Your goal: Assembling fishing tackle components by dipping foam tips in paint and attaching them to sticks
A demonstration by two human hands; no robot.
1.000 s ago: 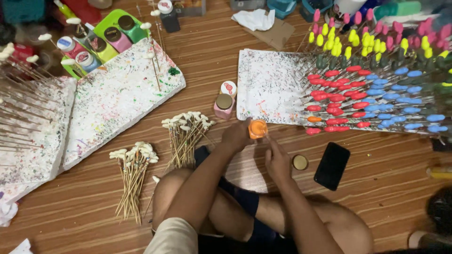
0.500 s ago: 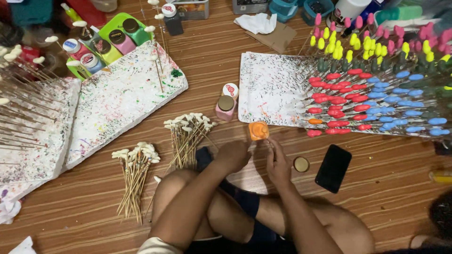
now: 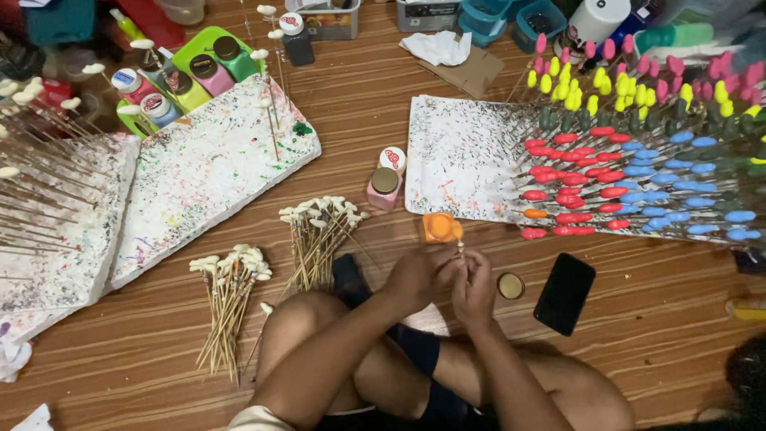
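I sit cross-legged on a wooden floor. My left hand (image 3: 416, 276) and my right hand (image 3: 475, 289) are pressed together in front of my knees. Both pinch a thin white-tipped skewer (image 3: 460, 248), whose tip points up toward an open orange paint jar (image 3: 440, 227) just beyond my fingers. The jar's round lid (image 3: 511, 285) lies to the right of my right hand. Two bundles of unpainted white-tipped skewers (image 3: 317, 238) (image 3: 230, 297) lie on the floor to the left.
A paint-splattered foam board (image 3: 463, 156) ahead on the right holds several red, blue, yellow and pink painted skewers (image 3: 614, 179). A black phone (image 3: 565, 293) lies right of the lid. A pink bottle (image 3: 384, 188), more foam boards (image 3: 203, 175) and a green tray of paints (image 3: 187, 68) lie to the left.
My left hand has drawn back from the orange jar toward my body. Both hands have closed together on the skewer just below the jar.
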